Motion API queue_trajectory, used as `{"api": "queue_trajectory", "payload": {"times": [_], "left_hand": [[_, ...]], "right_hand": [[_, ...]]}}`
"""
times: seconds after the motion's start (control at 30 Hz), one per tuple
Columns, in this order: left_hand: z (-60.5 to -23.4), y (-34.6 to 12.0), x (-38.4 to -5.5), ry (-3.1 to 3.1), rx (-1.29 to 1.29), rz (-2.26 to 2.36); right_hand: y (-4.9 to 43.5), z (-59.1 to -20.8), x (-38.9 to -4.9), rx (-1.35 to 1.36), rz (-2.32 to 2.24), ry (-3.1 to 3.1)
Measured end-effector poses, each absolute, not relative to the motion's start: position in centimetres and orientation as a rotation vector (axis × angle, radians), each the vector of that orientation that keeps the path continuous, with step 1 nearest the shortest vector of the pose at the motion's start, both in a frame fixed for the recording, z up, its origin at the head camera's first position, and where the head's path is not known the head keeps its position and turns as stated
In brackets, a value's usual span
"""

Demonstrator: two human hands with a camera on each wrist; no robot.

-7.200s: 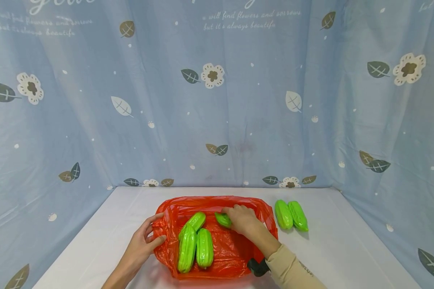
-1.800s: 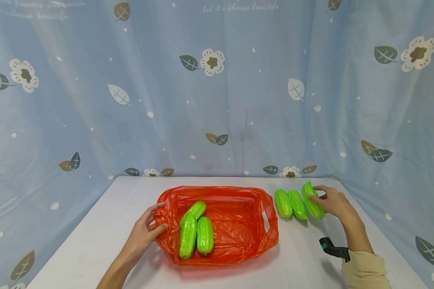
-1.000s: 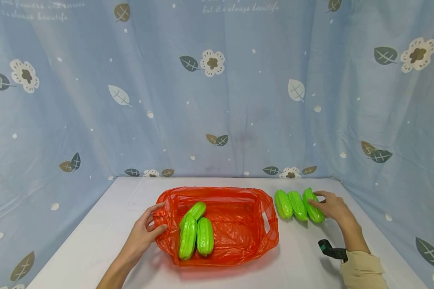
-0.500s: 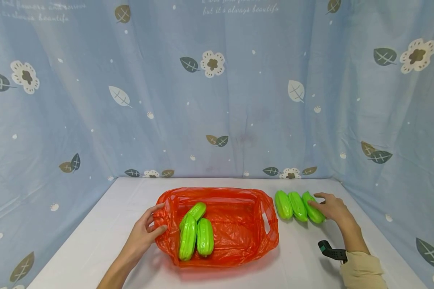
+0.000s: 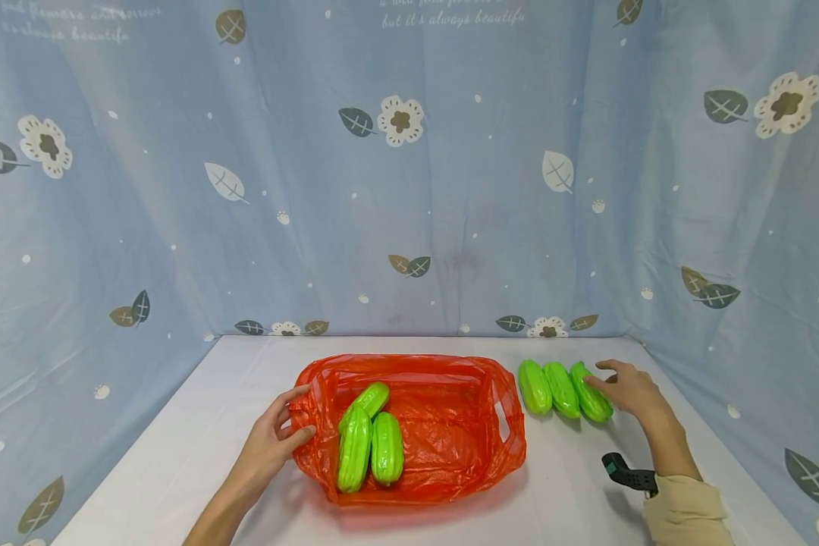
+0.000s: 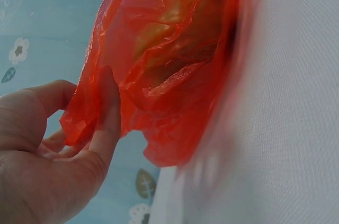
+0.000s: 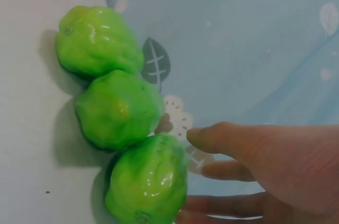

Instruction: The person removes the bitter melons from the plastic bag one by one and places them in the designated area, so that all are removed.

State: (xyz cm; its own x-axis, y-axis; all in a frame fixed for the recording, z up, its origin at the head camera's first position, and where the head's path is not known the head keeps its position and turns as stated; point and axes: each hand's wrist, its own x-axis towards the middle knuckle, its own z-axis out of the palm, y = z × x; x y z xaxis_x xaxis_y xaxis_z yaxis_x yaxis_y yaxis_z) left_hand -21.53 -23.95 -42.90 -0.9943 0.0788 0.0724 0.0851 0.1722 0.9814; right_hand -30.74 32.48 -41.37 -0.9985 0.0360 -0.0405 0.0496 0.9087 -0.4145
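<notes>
Red bag edge (image 5: pixel 303 415) pinched in left grip (image 5: pixel 266 443), right grip (image 5: pixel 631 390) relaxed, perhaps touching gourd (image 5: pixel 591 398)

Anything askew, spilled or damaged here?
Nothing looks spilled or damaged. Only mildly askew: inside the red bag, one green vegetable overlaps a slanted one in the head view, while the three outside line up side by side.

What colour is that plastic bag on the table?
The plastic bag is bright red; the head view shows it best.
</notes>
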Motion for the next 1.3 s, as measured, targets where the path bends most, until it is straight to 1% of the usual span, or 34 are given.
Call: {"api": "queue_trajectory", "payload": {"times": [0.27, 0.63, 0.8, 1.3], "left_hand": [[-43.0, -23.9, -21.6, -2.404, -0.149, -2.006], [-43.1, -23.9, -21.8, -2.407, -0.145, -2.001], [-43.0, -23.9, -21.8, -2.403, -0.148, -2.001], [-43.0, -23.8, -21.8, -2.428, -0.110, -1.987]], "right_hand": [[32.0, -40.4, -30.3, 0.075, -0.644, 3.087], [30.2, -38.0, -29.3, -0.008, -0.667, 3.163], [28.7, -36.8, -28.6, -0.024, -0.656, 3.187], [23.9, -34.7, -26.8, -0.235, -0.686, 3.248]]}}
